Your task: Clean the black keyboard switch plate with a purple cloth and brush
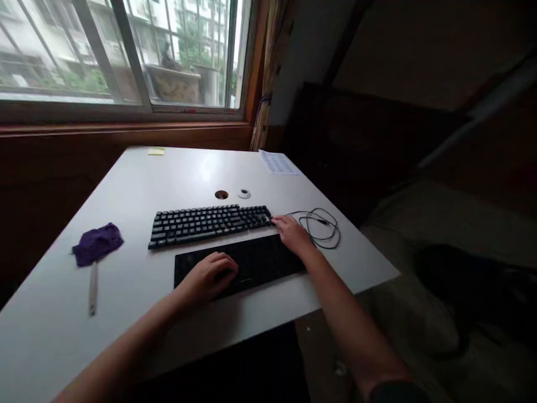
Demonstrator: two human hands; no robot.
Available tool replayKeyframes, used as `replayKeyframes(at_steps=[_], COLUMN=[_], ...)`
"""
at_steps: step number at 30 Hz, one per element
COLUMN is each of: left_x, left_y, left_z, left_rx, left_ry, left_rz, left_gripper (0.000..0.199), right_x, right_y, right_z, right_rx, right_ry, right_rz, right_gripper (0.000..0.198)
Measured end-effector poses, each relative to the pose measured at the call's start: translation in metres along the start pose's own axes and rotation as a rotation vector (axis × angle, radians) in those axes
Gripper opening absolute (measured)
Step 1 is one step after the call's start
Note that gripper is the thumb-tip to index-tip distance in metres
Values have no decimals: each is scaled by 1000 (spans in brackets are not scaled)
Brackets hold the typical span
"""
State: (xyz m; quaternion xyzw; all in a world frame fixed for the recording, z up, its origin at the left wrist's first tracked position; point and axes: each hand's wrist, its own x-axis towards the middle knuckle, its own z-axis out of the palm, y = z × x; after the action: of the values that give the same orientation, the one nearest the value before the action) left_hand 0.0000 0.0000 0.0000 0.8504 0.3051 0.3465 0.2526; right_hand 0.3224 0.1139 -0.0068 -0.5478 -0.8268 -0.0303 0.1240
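Observation:
A black keyboard [201, 224] lies at a slant across the white desk. In front of it is a flat black rectangular panel [260, 257]. My right hand [293, 232] reaches to the keyboard's right end, thumb and fingertips pinched together at its edge; anything between them is too small to make out. Near there, a small pale spot shows among the keys. Over the left part of the panel rests my left hand [212, 274], fingers curled towards the thumb; whatever they hold, if anything, is hidden.
A black cable [323, 224] lies coiled on the right. To the left is a brush-like tool with a pale handle [93, 288] and purple cloth [98, 243]. Behind the keyboard are a round desk hole [221, 195], a white ring cover [244, 193], paper [279, 163] and a yellow note [156, 151].

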Motion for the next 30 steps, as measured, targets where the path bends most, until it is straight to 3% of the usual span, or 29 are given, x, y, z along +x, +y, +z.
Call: replayKeyframes(at_steps=[12,17,30], left_x=[-1,-2,-2], left_y=[0,-1,0], left_z=[0,1,1], left_rx=[-25,-24,-10], left_ry=[14,13,7], left_rz=[7,2,1], left_gripper=[11,11,11], right_x=[7,14,21], right_y=[-5,-18,-42], right_z=[1,2,-3], right_rx=[71,83,0], right_ry=[84,71,-24], right_rz=[-9,-50,25], right_gripper=[51,48,54])
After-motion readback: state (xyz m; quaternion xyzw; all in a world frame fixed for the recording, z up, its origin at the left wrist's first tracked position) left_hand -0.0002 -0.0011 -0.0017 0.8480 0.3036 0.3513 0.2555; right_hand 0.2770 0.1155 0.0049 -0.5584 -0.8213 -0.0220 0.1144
